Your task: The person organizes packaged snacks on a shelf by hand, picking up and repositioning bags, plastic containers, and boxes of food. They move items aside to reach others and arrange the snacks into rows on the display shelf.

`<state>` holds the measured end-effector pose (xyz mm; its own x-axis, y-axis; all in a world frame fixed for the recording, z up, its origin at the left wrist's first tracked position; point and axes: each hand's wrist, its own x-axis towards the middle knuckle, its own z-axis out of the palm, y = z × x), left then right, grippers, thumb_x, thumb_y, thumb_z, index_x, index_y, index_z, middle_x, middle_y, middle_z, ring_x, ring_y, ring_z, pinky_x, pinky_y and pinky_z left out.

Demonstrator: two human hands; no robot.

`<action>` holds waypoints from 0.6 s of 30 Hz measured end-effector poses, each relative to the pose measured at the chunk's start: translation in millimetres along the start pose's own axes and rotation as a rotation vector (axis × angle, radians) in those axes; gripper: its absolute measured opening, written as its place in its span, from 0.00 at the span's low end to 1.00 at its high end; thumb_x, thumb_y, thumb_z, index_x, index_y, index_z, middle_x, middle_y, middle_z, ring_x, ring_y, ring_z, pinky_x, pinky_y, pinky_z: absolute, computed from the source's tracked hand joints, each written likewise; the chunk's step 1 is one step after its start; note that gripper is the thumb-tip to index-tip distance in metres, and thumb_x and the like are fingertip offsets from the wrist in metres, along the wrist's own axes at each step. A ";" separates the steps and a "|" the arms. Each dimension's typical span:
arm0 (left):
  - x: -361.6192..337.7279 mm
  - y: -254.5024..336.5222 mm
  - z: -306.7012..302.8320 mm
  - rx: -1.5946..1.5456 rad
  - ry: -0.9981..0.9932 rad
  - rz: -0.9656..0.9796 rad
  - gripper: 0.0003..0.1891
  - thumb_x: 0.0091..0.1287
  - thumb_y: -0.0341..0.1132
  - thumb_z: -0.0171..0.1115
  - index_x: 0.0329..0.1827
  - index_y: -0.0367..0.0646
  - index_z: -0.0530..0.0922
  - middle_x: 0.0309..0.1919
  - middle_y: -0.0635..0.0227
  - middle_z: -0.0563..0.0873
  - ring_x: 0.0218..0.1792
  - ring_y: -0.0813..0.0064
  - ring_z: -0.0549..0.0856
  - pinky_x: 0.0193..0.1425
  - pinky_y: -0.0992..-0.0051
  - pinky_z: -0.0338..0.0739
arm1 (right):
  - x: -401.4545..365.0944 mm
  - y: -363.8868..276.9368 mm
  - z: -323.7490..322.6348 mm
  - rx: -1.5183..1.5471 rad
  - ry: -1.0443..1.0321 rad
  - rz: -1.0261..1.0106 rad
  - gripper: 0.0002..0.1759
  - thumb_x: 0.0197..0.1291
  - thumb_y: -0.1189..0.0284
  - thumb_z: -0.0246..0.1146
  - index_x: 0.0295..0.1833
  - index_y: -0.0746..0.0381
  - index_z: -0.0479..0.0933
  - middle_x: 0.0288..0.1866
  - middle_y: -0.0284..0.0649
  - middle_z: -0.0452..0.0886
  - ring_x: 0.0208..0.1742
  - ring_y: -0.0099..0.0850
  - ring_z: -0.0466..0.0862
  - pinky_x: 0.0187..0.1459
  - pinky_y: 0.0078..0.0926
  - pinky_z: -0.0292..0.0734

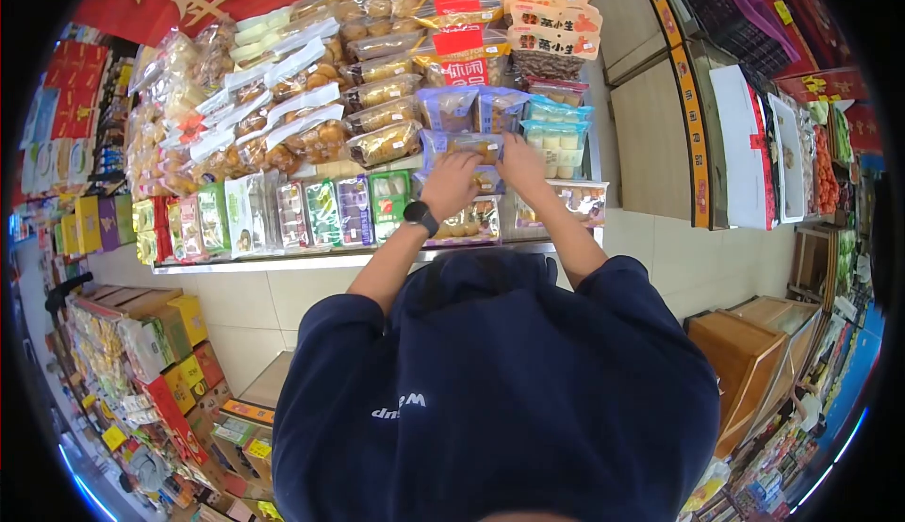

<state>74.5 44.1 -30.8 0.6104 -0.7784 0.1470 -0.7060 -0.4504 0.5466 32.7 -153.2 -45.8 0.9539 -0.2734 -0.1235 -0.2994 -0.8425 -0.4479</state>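
A purple clear-windowed snack packet (464, 145) lies flat on the display table, with brown food showing through its film. My left hand (450, 185), with a dark watch on the wrist, grips its lower left side with bent fingers. At the right end of the same packet, my right hand (520, 161) has its fingers closed on the edge. Another purple packet (486, 180) shows partly between my hands; the rest is hidden. Two more purple packets (449, 109) stand just behind. Blue-and-white packs (556, 136) sit close beside my right hand.
Bagged brown pastries (385, 145) line up to the left. Behind are gold-and-red bags (464, 58) and orange-topped bags (554, 32). Upright packets (323, 211) run along the front, above the table's metal edge (264, 263). A wooden cabinet (646, 145) stands to the right.
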 end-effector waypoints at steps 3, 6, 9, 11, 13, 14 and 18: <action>3.8 -2.4 25.1 0.072 -0.069 -0.110 0.32 0.54 0.37 0.74 0.64 0.44 0.74 0.65 0.58 0.78 0.66 0.56 0.77 0.66 0.56 0.70 | 13.8 3.8 27.5 0.187 0.021 0.197 0.32 0.51 0.62 0.72 0.59 0.68 0.76 0.58 0.57 0.83 0.56 0.55 0.83 0.55 0.48 0.80; 7.9 -1.2 30.3 0.203 -0.195 -0.170 0.32 0.53 0.36 0.73 0.64 0.44 0.74 0.64 0.60 0.79 0.66 0.59 0.77 0.66 0.56 0.69 | 29.3 10.3 38.0 0.138 -0.233 0.242 0.37 0.49 0.57 0.75 0.59 0.71 0.76 0.53 0.60 0.84 0.56 0.55 0.84 0.57 0.46 0.80; -1.0 -8.8 27.5 0.218 -0.190 -0.129 0.30 0.52 0.34 0.72 0.62 0.47 0.77 0.60 0.64 0.82 0.65 0.61 0.77 0.66 0.55 0.68 | 26.0 13.0 45.5 0.190 -0.139 0.187 0.33 0.46 0.57 0.77 0.55 0.65 0.80 0.49 0.56 0.86 0.52 0.52 0.86 0.54 0.45 0.81; -11.1 -10.1 18.9 0.213 -0.018 -0.047 0.18 0.56 0.35 0.69 0.51 0.46 0.82 0.53 0.63 0.85 0.59 0.62 0.81 0.62 0.55 0.71 | 22.7 8.6 35.6 0.187 -0.094 0.147 0.29 0.47 0.58 0.77 0.52 0.63 0.81 0.48 0.55 0.86 0.51 0.52 0.86 0.52 0.46 0.81; -15.7 -9.7 -8.0 0.066 -0.055 -0.134 0.19 0.55 0.35 0.71 0.51 0.45 0.82 0.52 0.62 0.86 0.56 0.60 0.82 0.59 0.55 0.74 | 17.1 -1.3 19.3 0.150 -0.048 0.113 0.24 0.50 0.60 0.75 0.49 0.62 0.82 0.48 0.55 0.86 0.50 0.53 0.86 0.51 0.47 0.81; -19.7 -9.4 -22.6 -0.008 -0.077 -0.178 0.20 0.55 0.35 0.72 0.51 0.44 0.82 0.51 0.61 0.86 0.55 0.58 0.83 0.58 0.55 0.75 | 12.7 -5.6 9.7 0.180 0.004 0.083 0.23 0.51 0.61 0.75 0.49 0.61 0.82 0.46 0.54 0.86 0.48 0.53 0.86 0.50 0.47 0.80; -24.3 -1.7 -76.0 -0.364 0.147 -0.416 0.20 0.56 0.33 0.75 0.51 0.38 0.81 0.47 0.53 0.87 0.48 0.55 0.87 0.54 0.63 0.81 | 3.4 -29.5 -45.7 0.228 0.164 -0.044 0.16 0.55 0.69 0.71 0.49 0.60 0.82 0.43 0.50 0.87 0.45 0.52 0.86 0.46 0.45 0.80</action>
<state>88.2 96.9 27.4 0.8727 -0.4864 -0.0424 -0.2418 -0.5060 0.8280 43.9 -150.5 7.5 0.9446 -0.3261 0.0371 -0.2282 -0.7338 -0.6399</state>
